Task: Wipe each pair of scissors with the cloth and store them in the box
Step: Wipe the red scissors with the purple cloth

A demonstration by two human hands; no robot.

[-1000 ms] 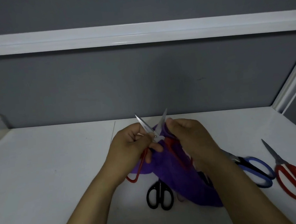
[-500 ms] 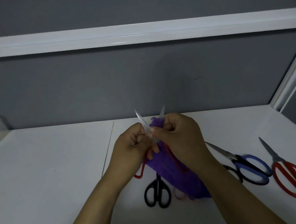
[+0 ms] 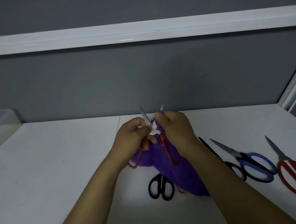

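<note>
The left hand [image 3: 133, 137] grips the red wire-handled steel scissors [image 3: 153, 129] beside the pivot, blades pointing away; the right hand [image 3: 176, 129] pinches the purple cloth [image 3: 177, 174] around the right blade.

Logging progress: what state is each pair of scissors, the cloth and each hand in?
held scissors: blades spread, off table.
cloth: bunched round one blade.
left hand: grips held scissors.
right hand: pinches cloth.
black scissors: on table, blades hidden.
blue scissors: closed, on table.
red scissors: closed, on table.
</note>
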